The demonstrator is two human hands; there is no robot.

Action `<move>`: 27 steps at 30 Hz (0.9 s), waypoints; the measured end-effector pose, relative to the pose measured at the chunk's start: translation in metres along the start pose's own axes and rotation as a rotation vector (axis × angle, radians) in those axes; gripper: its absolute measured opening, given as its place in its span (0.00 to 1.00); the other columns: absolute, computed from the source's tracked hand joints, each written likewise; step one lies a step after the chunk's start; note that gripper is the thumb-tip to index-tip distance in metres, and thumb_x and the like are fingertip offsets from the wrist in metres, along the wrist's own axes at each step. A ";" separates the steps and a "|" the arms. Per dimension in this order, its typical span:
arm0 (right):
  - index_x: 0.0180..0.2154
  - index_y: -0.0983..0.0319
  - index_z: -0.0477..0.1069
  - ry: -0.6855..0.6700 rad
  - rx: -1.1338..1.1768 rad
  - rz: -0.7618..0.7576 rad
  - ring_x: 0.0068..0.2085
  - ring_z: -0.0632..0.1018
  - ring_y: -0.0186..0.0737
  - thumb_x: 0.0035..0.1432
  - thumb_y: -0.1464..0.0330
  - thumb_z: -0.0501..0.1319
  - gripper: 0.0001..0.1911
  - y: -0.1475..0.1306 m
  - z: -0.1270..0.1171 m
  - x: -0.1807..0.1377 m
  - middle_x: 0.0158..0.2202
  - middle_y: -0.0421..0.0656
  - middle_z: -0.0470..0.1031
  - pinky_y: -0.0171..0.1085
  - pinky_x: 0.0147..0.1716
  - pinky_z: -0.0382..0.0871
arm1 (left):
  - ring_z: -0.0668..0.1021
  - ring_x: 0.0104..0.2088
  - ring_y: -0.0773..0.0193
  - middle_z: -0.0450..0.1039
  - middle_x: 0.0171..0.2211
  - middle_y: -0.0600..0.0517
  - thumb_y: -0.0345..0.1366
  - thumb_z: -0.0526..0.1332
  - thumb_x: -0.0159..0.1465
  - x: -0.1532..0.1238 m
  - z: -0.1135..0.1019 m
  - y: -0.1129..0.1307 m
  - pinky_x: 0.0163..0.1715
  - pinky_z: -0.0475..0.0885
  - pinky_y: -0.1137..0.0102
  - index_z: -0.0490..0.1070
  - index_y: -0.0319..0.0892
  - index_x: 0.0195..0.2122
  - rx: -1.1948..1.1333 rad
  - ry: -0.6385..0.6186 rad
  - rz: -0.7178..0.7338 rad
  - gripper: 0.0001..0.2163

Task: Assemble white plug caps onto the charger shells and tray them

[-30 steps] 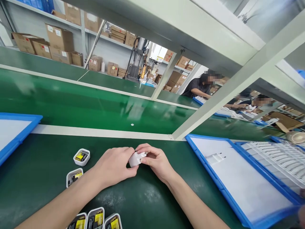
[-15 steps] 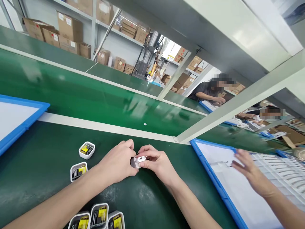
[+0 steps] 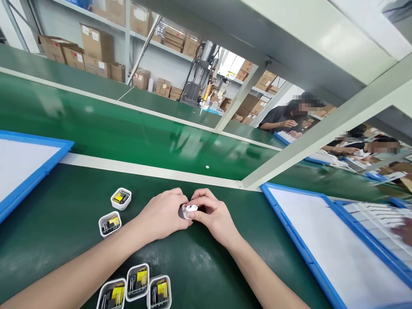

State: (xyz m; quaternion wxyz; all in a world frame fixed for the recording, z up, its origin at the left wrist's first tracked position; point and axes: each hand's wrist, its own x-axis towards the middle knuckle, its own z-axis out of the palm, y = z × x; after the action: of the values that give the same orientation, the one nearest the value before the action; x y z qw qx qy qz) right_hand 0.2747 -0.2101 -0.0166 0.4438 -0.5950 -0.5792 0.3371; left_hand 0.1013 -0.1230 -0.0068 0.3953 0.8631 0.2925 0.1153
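My left hand (image 3: 165, 213) is closed around the darker end of a small white plastic piece (image 3: 191, 208) with a grey, rounded side. From the right, my right hand (image 3: 210, 214) pinches its white face between thumb and fingers. Small dark spots show on that face; fingers hide much of the rest. Left of my left hand, a white open housing (image 3: 121, 199) and another white housing (image 3: 110, 224) show yellow and black electronic parts inside. In front of me stands a group of similar housings (image 3: 137, 282), the nearest cut off by the picture's lower edge.
A blue-rimmed tray (image 3: 291, 223) with a white sheet lies to my right, and another blue tray (image 3: 38, 169) to my left. Beyond the right tray, a person's blurred hand (image 3: 404, 231) is over a tray of white pieces. A slanted metal post (image 3: 309, 133) crosses ahead.
Another person's hand has left the near right tray and now shows only at the right edge. The view has shifted slightly. Both my hands keep hold of the white piece.
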 end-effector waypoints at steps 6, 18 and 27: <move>0.38 0.55 0.79 0.119 -0.156 -0.260 0.41 0.72 0.41 0.63 0.61 0.69 0.05 -0.004 0.002 -0.008 0.39 0.42 0.69 0.40 0.42 0.68 | 0.76 0.36 0.60 0.71 0.34 0.53 0.41 0.63 0.58 -0.001 0.002 -0.006 0.33 0.65 0.68 0.72 0.44 0.29 0.003 0.020 0.035 0.06; 0.38 0.58 0.72 0.077 -0.062 -0.067 0.34 0.72 0.37 0.65 0.61 0.67 0.09 -0.006 -0.011 -0.005 0.35 0.39 0.73 0.35 0.35 0.66 | 0.75 0.35 0.60 0.71 0.34 0.53 0.40 0.64 0.57 -0.001 0.002 -0.006 0.32 0.65 0.68 0.72 0.43 0.30 0.033 0.016 0.021 0.06; 0.41 0.58 0.73 -0.014 -0.289 -0.190 0.34 0.71 0.37 0.69 0.66 0.64 0.03 -0.014 -0.020 -0.004 0.36 0.39 0.72 0.35 0.34 0.64 | 0.76 0.38 0.59 0.72 0.35 0.52 0.41 0.63 0.59 -0.001 0.000 -0.004 0.34 0.66 0.68 0.72 0.44 0.32 0.042 -0.004 0.039 0.06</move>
State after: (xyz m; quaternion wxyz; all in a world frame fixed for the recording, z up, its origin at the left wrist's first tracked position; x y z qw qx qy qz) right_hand 0.2869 -0.2175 0.0028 0.3796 -0.5926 -0.6783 0.2110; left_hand 0.0985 -0.1214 -0.0101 0.3754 0.8769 0.2772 0.1150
